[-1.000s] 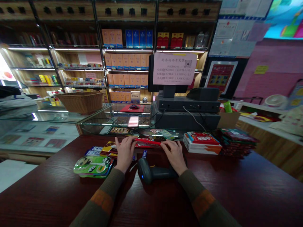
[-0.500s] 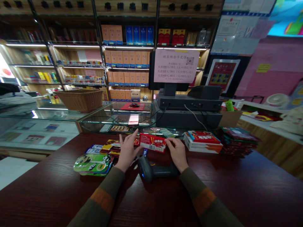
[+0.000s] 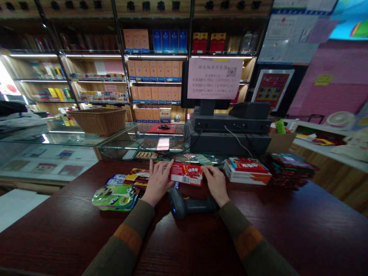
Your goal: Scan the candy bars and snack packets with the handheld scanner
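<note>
A flat red snack box (image 3: pixel 186 174) with a white barcode patch is held up between my hands. My right hand (image 3: pixel 215 184) pinches its right end between thumb and fingers. At the left end, my left hand (image 3: pixel 158 181) has its forefinger by the upper corner and its thumb by the lower one, closed on the box. Below the box lies a black barcode scanner (image 3: pixel 189 207), on its side on the dark wooden counter (image 3: pixel 195 245). Yellow-brown snack packets (image 3: pixel 137 177) and a green panda-patterned pack (image 3: pixel 115 198) lie left of my left hand.
To the right sit red-and-white boxes (image 3: pixel 247 171) and a stack of dark packets (image 3: pixel 290 170). A till with a screen and a paper sign (image 3: pixel 212 78) stands behind them. A wicker basket (image 3: pixel 99 120) rests on the glass case at the left.
My left hand's spread fingers have drawn together and moved against the left end of the box. My right hand keeps its pinch, and the box stays almost in place.
</note>
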The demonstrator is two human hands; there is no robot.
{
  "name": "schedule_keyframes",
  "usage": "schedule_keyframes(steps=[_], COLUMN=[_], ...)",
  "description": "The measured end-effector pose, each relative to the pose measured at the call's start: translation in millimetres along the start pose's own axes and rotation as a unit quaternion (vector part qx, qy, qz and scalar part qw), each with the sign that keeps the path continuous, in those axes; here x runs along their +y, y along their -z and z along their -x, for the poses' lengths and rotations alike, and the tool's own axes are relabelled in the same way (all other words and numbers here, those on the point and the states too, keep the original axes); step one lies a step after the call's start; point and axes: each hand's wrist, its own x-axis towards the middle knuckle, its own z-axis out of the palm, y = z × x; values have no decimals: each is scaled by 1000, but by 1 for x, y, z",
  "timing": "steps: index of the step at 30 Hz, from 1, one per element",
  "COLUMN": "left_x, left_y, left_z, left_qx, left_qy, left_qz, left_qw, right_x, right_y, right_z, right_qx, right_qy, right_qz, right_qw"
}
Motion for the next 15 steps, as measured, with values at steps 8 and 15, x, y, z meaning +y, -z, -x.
schedule_keyframes(steps=[8, 15], left_x=[2, -8], left_y=[1, 4], left_z=[2, 3], left_qx=[8, 21], left_qy=[8, 38], left_qz=[13, 10], left_qw=[1000, 999], right_x=[8, 18], right_y=[-4, -1], right_z=[-2, 1], right_qx=[-37, -86], right_qy=[-20, 1], right_qz=[3, 33], right_qw=[999, 996])
